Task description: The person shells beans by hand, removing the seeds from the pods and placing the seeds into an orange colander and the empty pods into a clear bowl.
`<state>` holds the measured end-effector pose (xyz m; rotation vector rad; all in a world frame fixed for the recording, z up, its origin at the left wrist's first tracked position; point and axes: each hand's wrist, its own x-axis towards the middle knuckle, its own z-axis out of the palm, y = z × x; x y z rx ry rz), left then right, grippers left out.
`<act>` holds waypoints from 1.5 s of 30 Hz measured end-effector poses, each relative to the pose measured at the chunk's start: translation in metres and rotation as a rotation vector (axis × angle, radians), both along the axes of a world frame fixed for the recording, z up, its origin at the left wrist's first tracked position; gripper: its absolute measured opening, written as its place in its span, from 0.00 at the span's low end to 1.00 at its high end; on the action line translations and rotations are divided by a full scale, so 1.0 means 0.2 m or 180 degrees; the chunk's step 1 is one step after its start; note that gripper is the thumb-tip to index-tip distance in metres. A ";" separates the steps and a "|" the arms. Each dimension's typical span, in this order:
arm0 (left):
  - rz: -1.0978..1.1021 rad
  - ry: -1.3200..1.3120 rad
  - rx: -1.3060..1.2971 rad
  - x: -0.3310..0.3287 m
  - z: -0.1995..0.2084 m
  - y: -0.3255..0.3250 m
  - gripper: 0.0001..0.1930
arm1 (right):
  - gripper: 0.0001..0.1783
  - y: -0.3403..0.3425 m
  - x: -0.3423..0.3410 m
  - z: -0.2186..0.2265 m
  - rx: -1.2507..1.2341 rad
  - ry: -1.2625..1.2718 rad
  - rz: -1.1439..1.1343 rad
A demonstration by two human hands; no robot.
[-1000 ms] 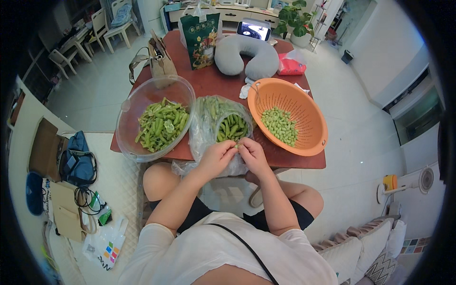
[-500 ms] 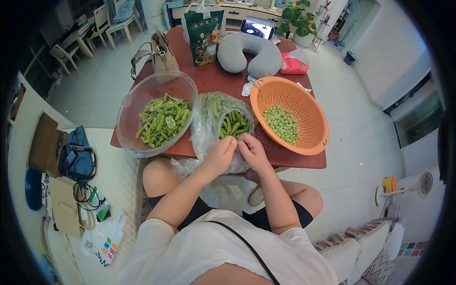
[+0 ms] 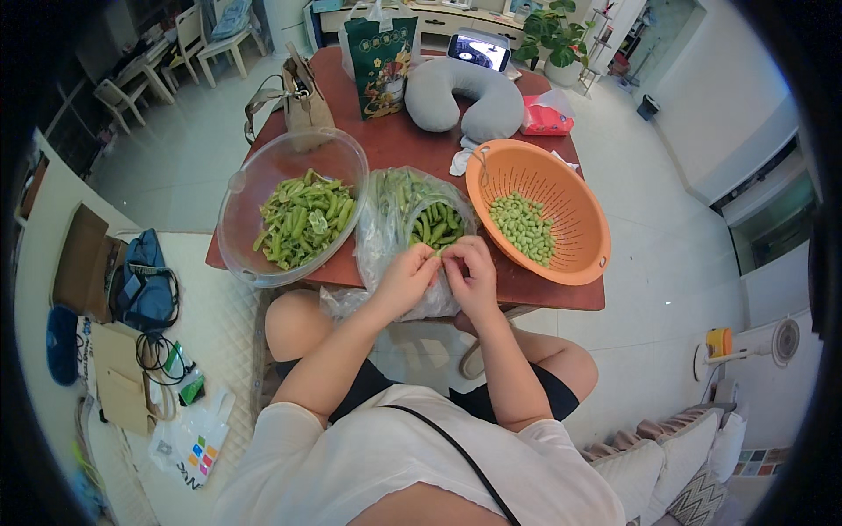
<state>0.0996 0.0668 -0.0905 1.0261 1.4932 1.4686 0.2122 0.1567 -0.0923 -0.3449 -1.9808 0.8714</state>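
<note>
The left hand (image 3: 406, 279) and right hand (image 3: 474, 279) nearly meet, pinching what looks to me like a green bean pod (image 3: 437, 252), mostly hidden, before the open plastic bag (image 3: 374, 238); gentle, even pressure along its seam would split it cleanly without crushing anything inside.

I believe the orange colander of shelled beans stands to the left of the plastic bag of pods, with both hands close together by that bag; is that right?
Not quite: in the head view, the orange colander of shelled beans stands to the right of the plastic bag of pods; the left hand and right hand are indeed close together by that bag.
</note>
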 end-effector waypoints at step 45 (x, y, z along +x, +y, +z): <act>0.0078 -0.0518 -0.0029 0.02 0.05 -0.02 0.03 | 0.09 0.03 0.04 -0.04 -0.2509 0.0312 0.0781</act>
